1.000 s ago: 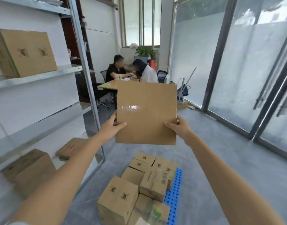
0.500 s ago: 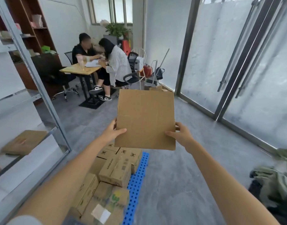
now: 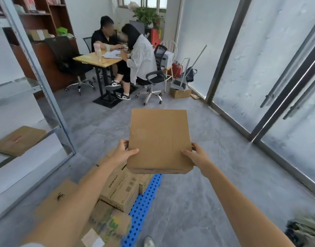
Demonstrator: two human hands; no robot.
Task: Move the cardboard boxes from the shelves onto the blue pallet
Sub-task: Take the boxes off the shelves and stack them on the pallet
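I hold a flat brown cardboard box (image 3: 159,139) in front of me, tilted with its top face towards me. My left hand (image 3: 123,152) grips its near left corner, thumb on top. My right hand (image 3: 196,155) grips its near right corner the same way. The box hangs above the far end of the blue pallet (image 3: 144,205), which lies on the floor below. Several cardboard boxes (image 3: 120,191) are stacked on the pallet's left part. Another flat cardboard box (image 3: 19,139) lies on the low shelf of the metal rack (image 3: 39,72) at the left.
Two people sit at a small wooden table (image 3: 97,59) at the back, with office chairs around it. Glass doors (image 3: 260,77) run along the right. A small box (image 3: 179,92) sits by the far wall. A dark green bundle (image 3: 306,230) lies at the bottom right. My shoe (image 3: 148,242) shows by the pallet.
My view has turned right, away from the rack. The box came down from chest height and tipped flatter, and it now hangs just over the pallet. Both hands keep their grip.
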